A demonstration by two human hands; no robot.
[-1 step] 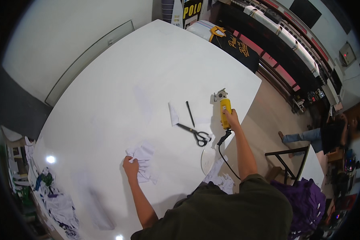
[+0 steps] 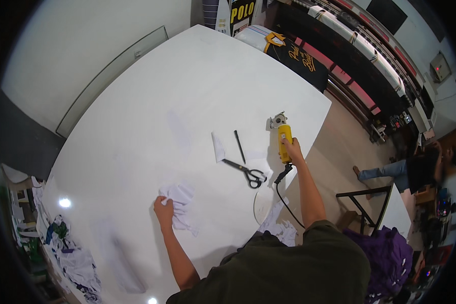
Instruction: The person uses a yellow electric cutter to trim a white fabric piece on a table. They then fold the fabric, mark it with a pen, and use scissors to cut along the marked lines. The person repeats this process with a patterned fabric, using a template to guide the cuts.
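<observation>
My right hand is closed around a yellow electric rotary cutter, held near the table's right edge, its cord trailing down. My left hand grips a crumpled white fabric piece on the white table. Between my hands lie black-handled scissors, a dark pen and a folded white scrap touching the scissor tips. A pale rounded piece sits at the table's edge, below the scissors.
A wide-format printer stands at upper right, near a dark garment with yellow lettering. A co-worker is at far right, beside a small side table. Purple fabric lies lower right; a fabric pile lies at left.
</observation>
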